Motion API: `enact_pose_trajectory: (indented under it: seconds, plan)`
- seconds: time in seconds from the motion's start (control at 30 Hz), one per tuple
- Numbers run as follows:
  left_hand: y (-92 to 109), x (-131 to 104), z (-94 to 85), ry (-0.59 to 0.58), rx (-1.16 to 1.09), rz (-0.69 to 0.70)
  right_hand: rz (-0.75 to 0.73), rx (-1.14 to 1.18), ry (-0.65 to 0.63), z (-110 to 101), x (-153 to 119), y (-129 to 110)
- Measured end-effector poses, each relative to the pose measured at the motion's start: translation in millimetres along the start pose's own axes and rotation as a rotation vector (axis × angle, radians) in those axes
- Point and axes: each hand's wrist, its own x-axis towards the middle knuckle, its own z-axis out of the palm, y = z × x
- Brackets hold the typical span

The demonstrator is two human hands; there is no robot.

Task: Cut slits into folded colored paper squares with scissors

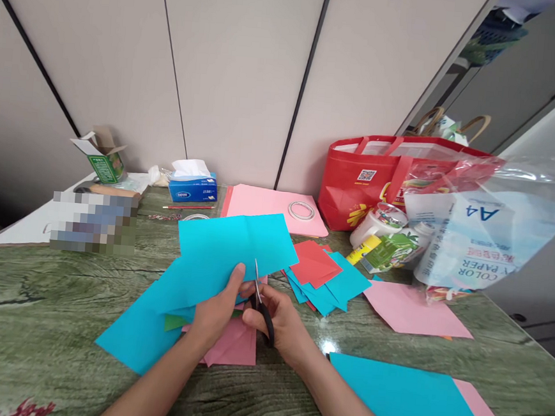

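My left hand grips a sheet of blue paper by its near edge, thumb on top and fingers underneath. A faint crease runs across this sheet. In my right hand is a pair of scissors with black handles, fingers wrapped in the loops. One metal blade lies over the blue sheet near its right part, pointing away from me. Below the held sheet lie another blue sheet, a bit of green paper and pink paper pieces.
Red squares and blue squares are piled right of my hands. Behind them stand a glue stick, a red bag and a plastic paper packet. A tissue box sits at the back. Blue sheets lie front right.
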Motion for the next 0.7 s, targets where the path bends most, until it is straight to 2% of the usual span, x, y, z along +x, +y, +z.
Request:
enact_pose_trajectory:
  seconds: [0.1, 0.4, 0.57, 0.7]
  plan:
    - [-1.1, 0.0, 2.4, 0.027, 0.052, -0.053, -0.02, 0.007, -0.013, -0.1, 0.1, -3.4]
    - [-5.7, 2.5, 3.8, 0.014, -0.013, 0.013, -0.041, 0.009, -0.023, 0.3, 1.0, -4.7]
    - [-2.3, -0.1, 2.0, 0.01, 0.046, -0.044, -0.042, 0.001, -0.014, 1.4, 1.3, -5.6]
    - [-7.2, 4.2, 3.2, 0.031, 0.036, -0.02, -0.051, 0.002, -0.015, 1.1, 1.5, -5.2]
